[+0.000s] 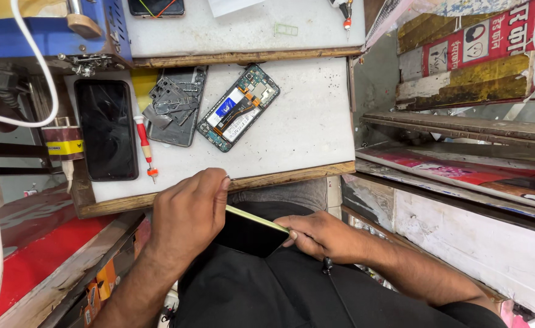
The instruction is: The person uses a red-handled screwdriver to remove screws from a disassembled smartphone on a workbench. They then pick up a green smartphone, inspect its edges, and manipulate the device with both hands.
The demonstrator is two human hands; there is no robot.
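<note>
I see both hands low in the middle of the frame, over my lap. My left hand (185, 215) is closed over the top of a dark phone (249, 232) with a pale yellow-green edge, fingers curled round its upper end; a thin metal tip pokes out by the fingertips, too small to identify. My right hand (319, 234) grips the phone's right end, thumb on the edge.

Above them, the white board (304, 121) fills the centre. On it lies an opened phone (239, 107), circuit side up, tilted. Just left of it is a grey back frame (175, 106) with loose metal plates on top. A red-handled screwdriver (145, 147) lies between that frame and a black screen panel (106, 129) at the left. A white cable (33, 61) loops across the upper left corner.
</note>
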